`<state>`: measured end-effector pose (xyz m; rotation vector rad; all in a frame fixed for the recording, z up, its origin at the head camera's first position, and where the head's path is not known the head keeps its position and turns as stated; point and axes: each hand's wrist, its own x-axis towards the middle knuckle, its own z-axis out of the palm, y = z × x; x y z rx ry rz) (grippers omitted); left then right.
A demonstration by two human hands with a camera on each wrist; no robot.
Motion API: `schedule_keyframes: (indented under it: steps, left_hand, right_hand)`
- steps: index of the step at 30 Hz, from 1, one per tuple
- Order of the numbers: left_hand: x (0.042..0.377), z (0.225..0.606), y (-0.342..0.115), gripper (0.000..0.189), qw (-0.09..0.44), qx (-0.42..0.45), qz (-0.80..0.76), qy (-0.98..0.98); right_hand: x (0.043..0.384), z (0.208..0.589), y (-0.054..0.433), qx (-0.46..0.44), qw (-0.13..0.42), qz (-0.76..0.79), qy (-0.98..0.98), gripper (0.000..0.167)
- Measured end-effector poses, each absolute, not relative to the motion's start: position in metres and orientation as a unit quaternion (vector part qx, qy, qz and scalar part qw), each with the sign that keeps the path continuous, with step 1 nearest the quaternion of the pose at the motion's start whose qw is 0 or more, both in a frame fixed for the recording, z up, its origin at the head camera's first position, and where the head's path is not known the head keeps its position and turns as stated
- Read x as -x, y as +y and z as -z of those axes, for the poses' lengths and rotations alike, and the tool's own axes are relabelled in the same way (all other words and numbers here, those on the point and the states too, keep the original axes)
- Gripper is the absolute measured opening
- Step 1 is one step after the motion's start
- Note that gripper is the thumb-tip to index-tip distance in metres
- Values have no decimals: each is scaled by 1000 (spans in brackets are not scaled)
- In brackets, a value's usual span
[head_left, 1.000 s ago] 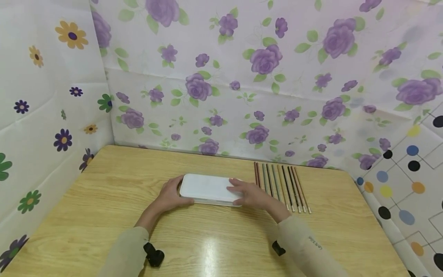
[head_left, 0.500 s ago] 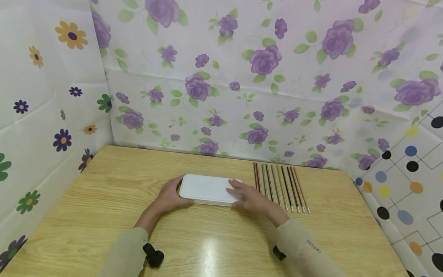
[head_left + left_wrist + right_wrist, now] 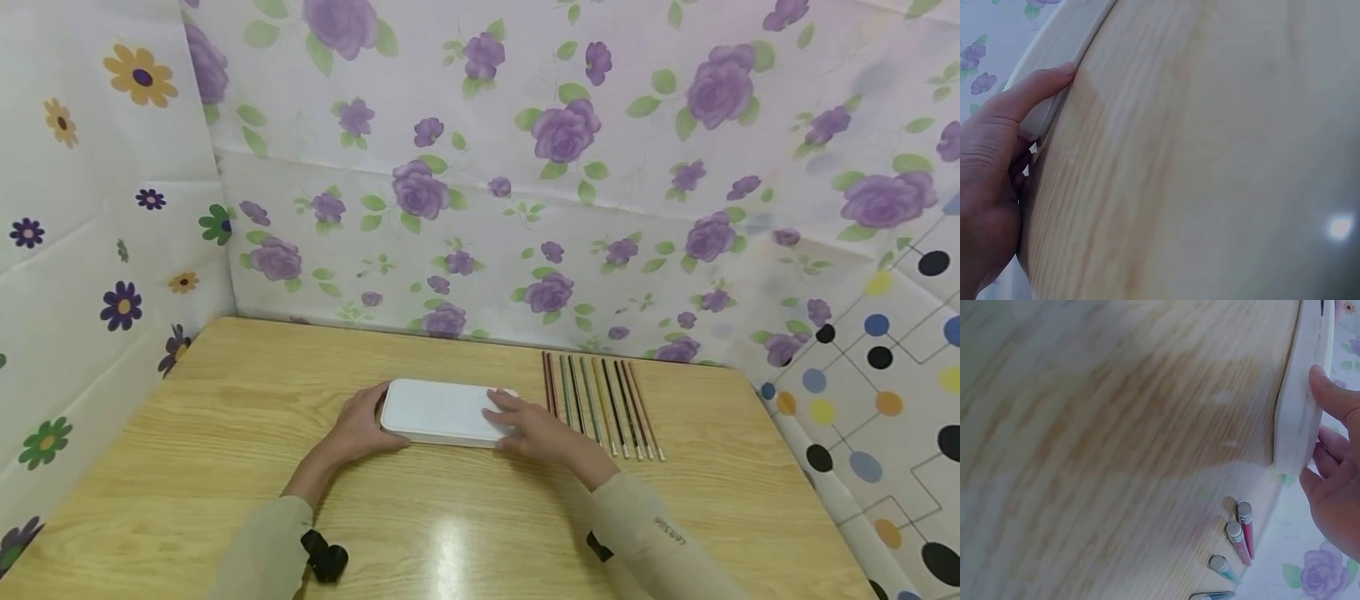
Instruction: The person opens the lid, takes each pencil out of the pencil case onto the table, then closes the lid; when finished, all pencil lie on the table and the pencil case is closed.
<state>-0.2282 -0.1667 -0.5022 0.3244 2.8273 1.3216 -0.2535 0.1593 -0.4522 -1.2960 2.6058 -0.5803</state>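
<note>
A long white pencil box with rounded corners lies on the table between both hands. My left hand grips its left end, thumb along the front side and fingers behind the corner. In the left wrist view, the thumb of the left hand presses against the side of the box. At the other end, my right hand holds the box with spread fingers over the top and thumb at the front edge. The right wrist view shows that thumb on the side of the box, with the fingers curled around the end.
Several pencils lie side by side in a row right of the box, partly behind the right hand. Their ends, such as a red pencil, show in the right wrist view. The wooden table meets flower-patterned cloth at the back.
The head view has shifted slightly, so everything sits a little further left. Both hands stay on the box, which keeps nearly the same place on the table.
</note>
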Motion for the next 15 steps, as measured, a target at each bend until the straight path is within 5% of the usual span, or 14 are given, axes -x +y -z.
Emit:
schedule_keyframes:
  steps: [15]
  left_hand:
    - [227, 502, -176, 103, 6, -100, -420, 902]
  right_hand:
    - [250, 447, 149, 448, 66, 156, 878, 57]
